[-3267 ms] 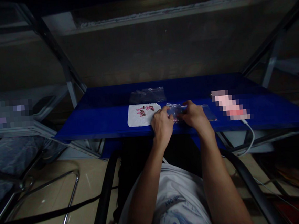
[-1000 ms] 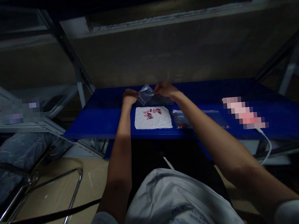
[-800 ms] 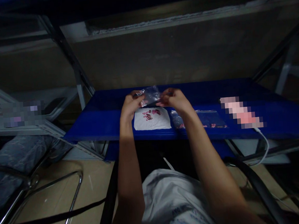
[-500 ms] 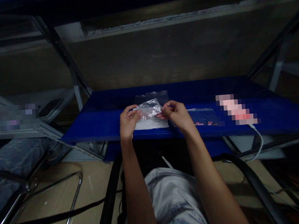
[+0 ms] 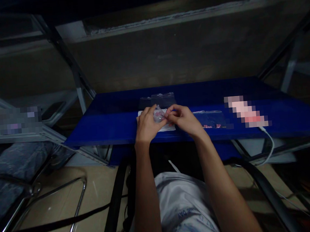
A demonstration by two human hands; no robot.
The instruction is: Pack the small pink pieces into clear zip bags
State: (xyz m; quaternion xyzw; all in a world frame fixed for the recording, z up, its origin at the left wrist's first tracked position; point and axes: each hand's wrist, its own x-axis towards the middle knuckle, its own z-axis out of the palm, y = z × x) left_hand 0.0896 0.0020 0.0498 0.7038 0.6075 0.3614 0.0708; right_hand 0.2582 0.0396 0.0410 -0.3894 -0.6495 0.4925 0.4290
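Between my hands is a small clear plastic bag (image 5: 159,115) with pinkish-red bits showing in or through it. My left hand (image 5: 148,124) is closed on the bag's left side, its back toward me. At the bag's right edge, my right hand (image 5: 181,118) pinches the plastic between thumb and finger. Beneath them lies a white sheet (image 5: 168,127), partly covered by the hands. Behind it are flat clear bags (image 5: 162,99). Another clear zip bag (image 5: 210,119), with small red pieces along its near edge, lies right of my right hand.
All this lies on a blue shelf-like table (image 5: 104,123). A blurred-out pinkish object (image 5: 244,110) with a white cable (image 5: 272,142) sits at the right. Metal posts (image 5: 78,72) flank the table. A person's leg (image 5: 17,177) is at the left, near a chair frame.
My left hand has moved right, closer to my right hand, and turned over the bag. The bag, stretched out flat before, is now bunched between the hands.
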